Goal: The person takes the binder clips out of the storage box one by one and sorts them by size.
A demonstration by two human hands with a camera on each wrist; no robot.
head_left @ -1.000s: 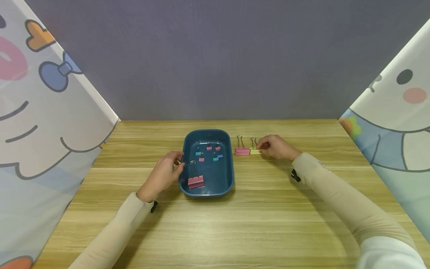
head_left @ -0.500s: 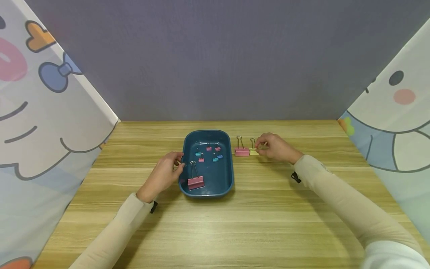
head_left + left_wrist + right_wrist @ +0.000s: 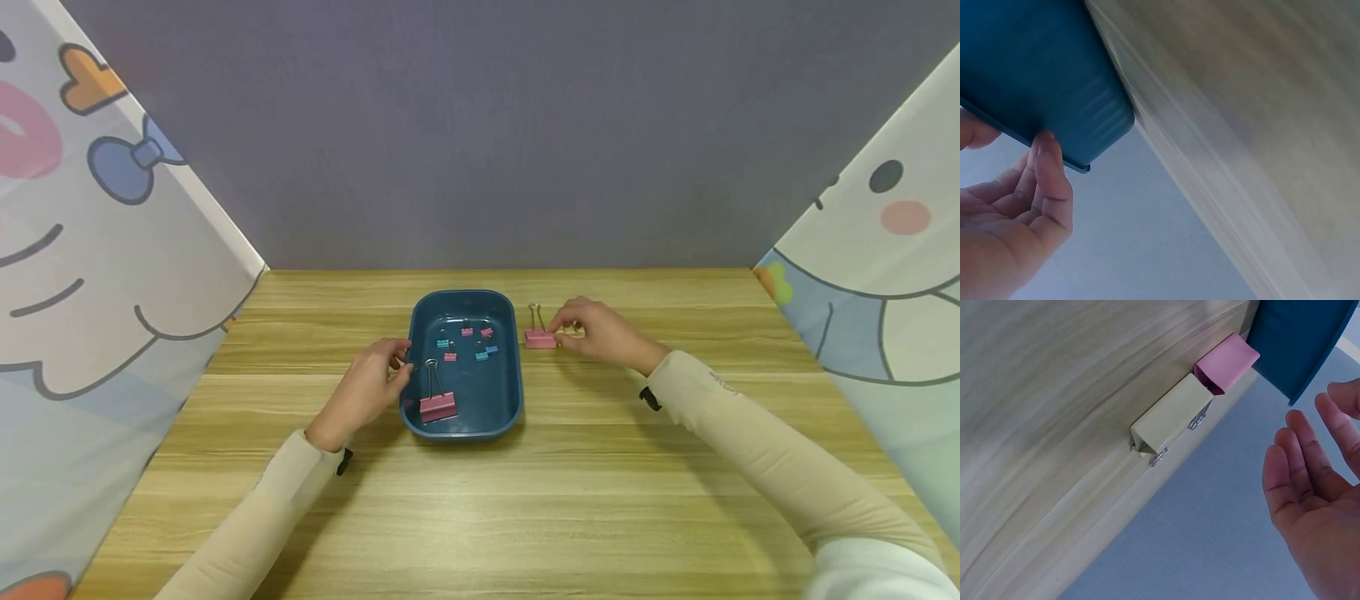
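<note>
A dark blue tray (image 3: 480, 421) lies on the wooden table. The left hand (image 3: 365, 379) holds its left rim, one fingertip against the outer wall in the left wrist view. Inside are a large pink binder clip (image 3: 438, 407) and several tiny pink, teal and blue clips. Just right of the tray, a pink binder clip (image 3: 540, 339) lies end to end with a pale yellow binder clip (image 3: 1171, 412). The right hand (image 3: 603, 332) hovers by these two, fingertips near the pink clip's right end, mostly hiding the yellow one. Its fingers are loosely extended with nothing between them.
The wooden table (image 3: 495, 517) runs back to a grey wall panel (image 3: 495, 133). Cartoon-printed cloths (image 3: 135, 308) hang at the left and right sides. Both sleeved forearms reach in from the front.
The right hand has shifted left from the yellow clip's end to the pink clip's end. The yellow clip is now mostly covered. The left hand and tray stay put.
</note>
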